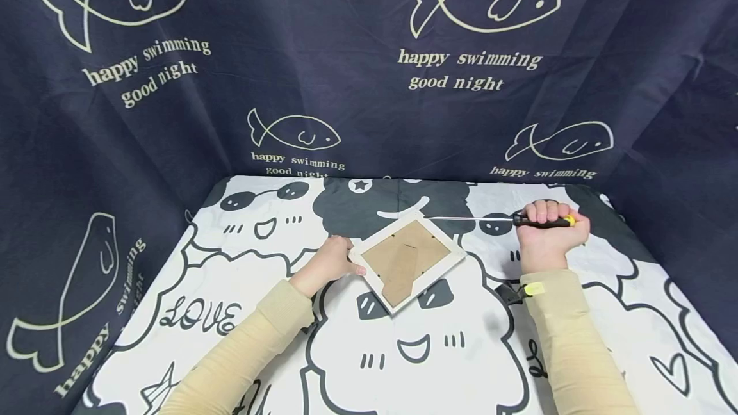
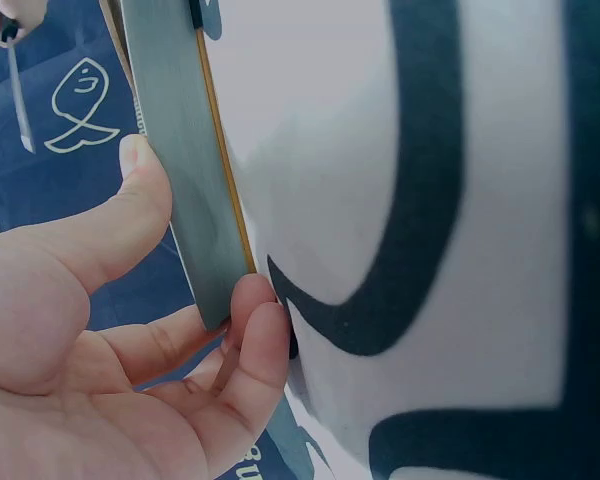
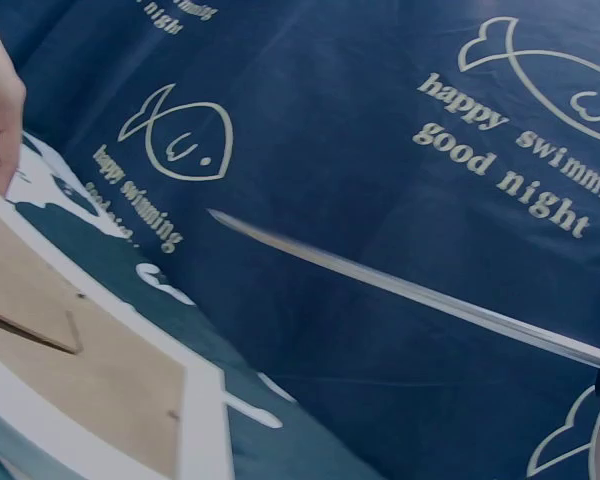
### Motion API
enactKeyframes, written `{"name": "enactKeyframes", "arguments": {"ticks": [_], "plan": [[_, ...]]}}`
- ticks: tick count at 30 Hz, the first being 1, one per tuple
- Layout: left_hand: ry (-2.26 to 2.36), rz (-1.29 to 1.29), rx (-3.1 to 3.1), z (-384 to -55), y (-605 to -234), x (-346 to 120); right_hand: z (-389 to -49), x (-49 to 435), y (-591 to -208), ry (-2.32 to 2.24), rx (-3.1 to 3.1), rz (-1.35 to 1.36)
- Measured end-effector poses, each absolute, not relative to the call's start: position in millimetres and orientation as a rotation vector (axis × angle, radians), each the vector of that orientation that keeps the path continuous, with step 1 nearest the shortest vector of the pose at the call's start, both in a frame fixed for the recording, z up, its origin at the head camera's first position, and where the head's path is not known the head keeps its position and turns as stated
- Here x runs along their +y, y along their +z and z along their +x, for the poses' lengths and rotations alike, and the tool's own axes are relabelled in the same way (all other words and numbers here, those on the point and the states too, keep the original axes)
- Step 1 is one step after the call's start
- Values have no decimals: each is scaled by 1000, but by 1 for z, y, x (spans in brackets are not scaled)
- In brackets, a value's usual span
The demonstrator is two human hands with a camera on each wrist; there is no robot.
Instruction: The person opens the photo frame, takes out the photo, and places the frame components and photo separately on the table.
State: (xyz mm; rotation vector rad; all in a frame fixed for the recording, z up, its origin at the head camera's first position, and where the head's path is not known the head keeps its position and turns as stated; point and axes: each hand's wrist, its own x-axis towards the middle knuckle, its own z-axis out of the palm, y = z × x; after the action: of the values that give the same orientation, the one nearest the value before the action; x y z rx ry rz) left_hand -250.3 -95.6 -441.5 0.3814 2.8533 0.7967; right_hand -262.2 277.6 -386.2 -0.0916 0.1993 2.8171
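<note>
A small white picture frame (image 1: 431,279) lies back side up, turned like a diamond, showing a brown backboard (image 1: 429,245) with a stand flap (image 1: 401,269). At its left corner my left hand (image 1: 328,264) holds the frame, thumb on one side and fingers curled under; the left wrist view shows this grip on the frame's edge (image 2: 175,150). My right hand (image 1: 550,232) grips the black and yellow handle of a screwdriver (image 1: 469,218). Its long metal shaft (image 3: 410,290) points left, the flat tip near the frame's top corner. In the right wrist view the tip stands apart from the frame (image 3: 110,335).
Under the frame spreads a white and dark cloth (image 1: 242,280) printed with cartoon sheep. Dark blue curtains (image 1: 369,69) with fish drawings hang behind and at both sides. A black strap with a yellow-green tab (image 1: 534,289) sits at my right wrist.
</note>
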Motion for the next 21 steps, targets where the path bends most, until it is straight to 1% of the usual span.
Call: {"name": "enactKeyframes", "arguments": {"ticks": [6, 14, 21], "plan": [[807, 373, 2854, -252, -444, -96, -263, 261, -402, 2808, 162, -11], [788, 386, 2867, -251, -442, -96, -263, 246, -422, 2826, 159, 8], [767, 353, 2869, -252, -441, -95, -262, 234, -436, 2820, 115, 81]]}}
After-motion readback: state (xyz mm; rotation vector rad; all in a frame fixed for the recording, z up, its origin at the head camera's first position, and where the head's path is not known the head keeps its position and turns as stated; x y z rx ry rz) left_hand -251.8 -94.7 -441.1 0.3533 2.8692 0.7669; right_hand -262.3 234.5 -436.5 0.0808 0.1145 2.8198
